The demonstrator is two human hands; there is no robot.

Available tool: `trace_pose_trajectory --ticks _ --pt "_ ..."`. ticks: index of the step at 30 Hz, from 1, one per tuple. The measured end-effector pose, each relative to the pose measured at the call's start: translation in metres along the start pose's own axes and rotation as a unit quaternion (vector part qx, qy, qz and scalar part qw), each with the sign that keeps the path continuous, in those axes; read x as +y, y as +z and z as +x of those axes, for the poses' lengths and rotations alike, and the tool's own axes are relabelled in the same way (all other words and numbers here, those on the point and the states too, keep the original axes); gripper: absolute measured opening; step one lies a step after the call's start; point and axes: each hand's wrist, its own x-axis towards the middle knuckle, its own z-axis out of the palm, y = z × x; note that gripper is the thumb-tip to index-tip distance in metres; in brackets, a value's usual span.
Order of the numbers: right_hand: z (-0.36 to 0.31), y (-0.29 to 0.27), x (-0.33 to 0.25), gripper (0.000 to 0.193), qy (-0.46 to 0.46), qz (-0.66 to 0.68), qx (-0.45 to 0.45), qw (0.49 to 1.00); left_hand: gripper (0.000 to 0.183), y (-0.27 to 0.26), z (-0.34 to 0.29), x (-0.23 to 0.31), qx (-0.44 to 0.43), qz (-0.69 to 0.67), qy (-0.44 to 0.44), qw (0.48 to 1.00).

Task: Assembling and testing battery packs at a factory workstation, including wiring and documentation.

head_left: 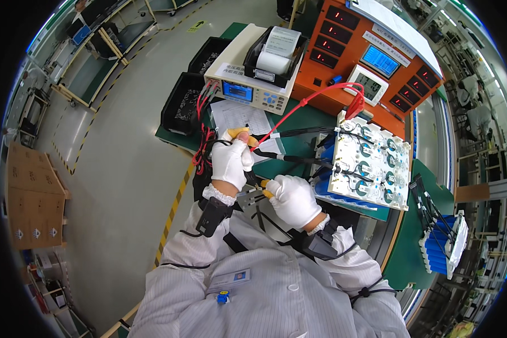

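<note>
My left hand (230,163), in a white glove with yellow fingertip covers, is closed around the ends of black wire bundles (296,158). These bundles run from a battery pack (372,163) with a white cell holder and blue cells, on the right. A red test lead (298,105) also reaches my left fingers. Just below, my right hand (296,201) is gloved too, its yellow-tipped fingers pinched together near thin dark leads. What they pinch is too small to make out.
A beige bench tester (253,84) carries a label printer (276,53). Beside it are black bins (181,104) and an orange instrument cabinet (304,62). A small clock display (368,84) stands by the pack. Another battery pack (442,245) lies at the right; cardboard boxes (36,194) stand left.
</note>
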Motion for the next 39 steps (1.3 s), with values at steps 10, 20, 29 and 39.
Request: trace_pose_trajectory --ticks 10,20,29,39 --pt "0.000 0.003 -0.001 0.007 -0.011 -0.021 0.004 1.000 0.015 0.000 -0.002 -0.001 -0.013 0.028 0.008 0.999" --pt "0.000 0.005 -0.002 0.009 -0.009 -0.011 -0.015 1.000 0.012 0.001 -0.005 0.001 -0.013 0.041 0.000 0.999" --pt "0.001 0.003 -0.001 0.010 -0.003 -0.006 -0.026 1.000 0.015 0.003 -0.004 -0.004 -0.014 0.032 -0.001 0.999" --pt "-0.002 0.006 0.001 0.018 0.001 -0.003 -0.042 0.999 0.035 0.007 -0.013 -0.008 -0.005 0.036 -0.027 0.999"
